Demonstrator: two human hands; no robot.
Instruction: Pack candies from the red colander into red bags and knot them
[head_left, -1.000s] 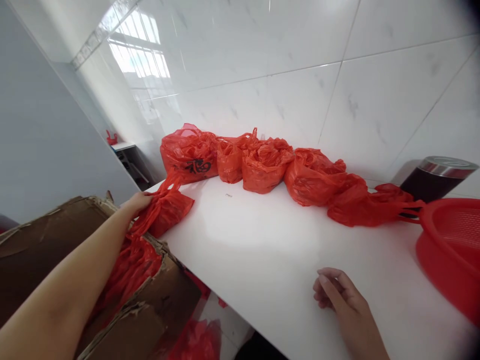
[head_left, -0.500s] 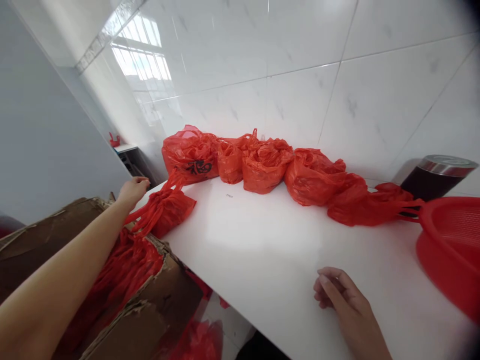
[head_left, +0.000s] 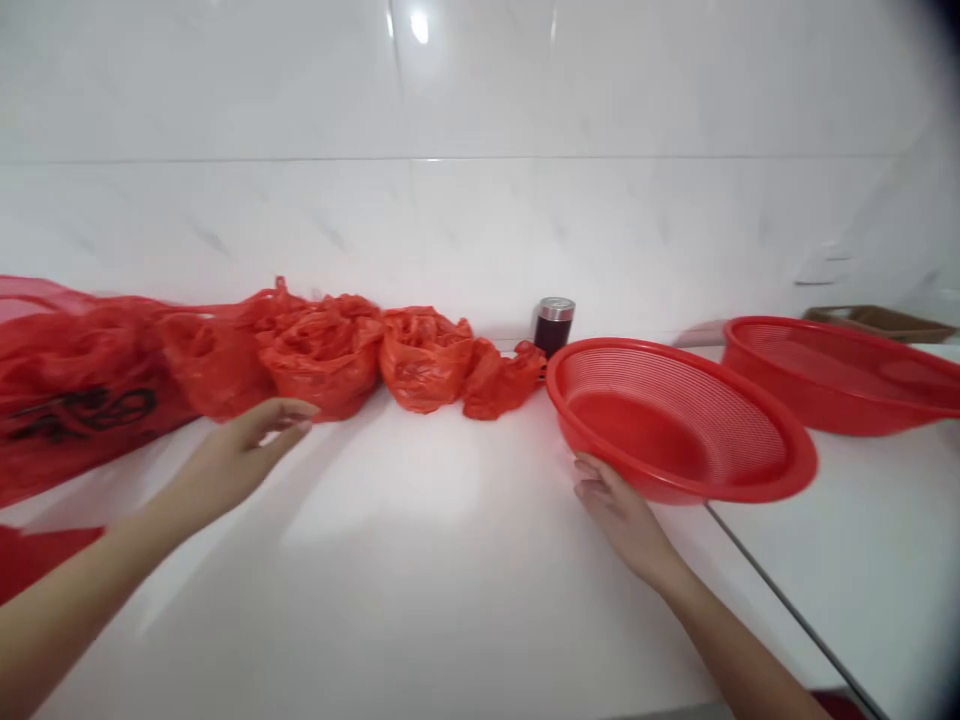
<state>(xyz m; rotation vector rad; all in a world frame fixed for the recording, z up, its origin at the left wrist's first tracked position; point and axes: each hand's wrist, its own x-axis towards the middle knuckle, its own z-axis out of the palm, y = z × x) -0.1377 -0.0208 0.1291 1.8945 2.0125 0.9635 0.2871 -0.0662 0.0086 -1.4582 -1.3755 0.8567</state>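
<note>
My left hand (head_left: 244,450) hovers over the white table, thumb and fingers apart with nothing between them. Just behind it stands a red plastic bag (head_left: 322,375), its top bunched up. My right hand (head_left: 619,510) is by the near left side of a red plastic colander (head_left: 637,435), fingers loosely stretched and holding nothing. Whether its fingertips touch the colander, I cannot tell. The colander looks empty and sits slightly tilted towards me. Further left is a larger red bag (head_left: 82,400) with black lettering.
More red bags (head_left: 424,360) line the tiled wall, ending at a dark tumbler (head_left: 555,325) with a metal lid. A second red colander (head_left: 832,385) stands at the right, a brown tray (head_left: 885,322) behind it. A seam (head_left: 787,605) crosses the white tabletop (head_left: 420,590).
The view has swung right, bringing both colanders into sight. My left hand has left the area above the cardboard box and is over the table. My right hand has come close to the nearer colander.
</note>
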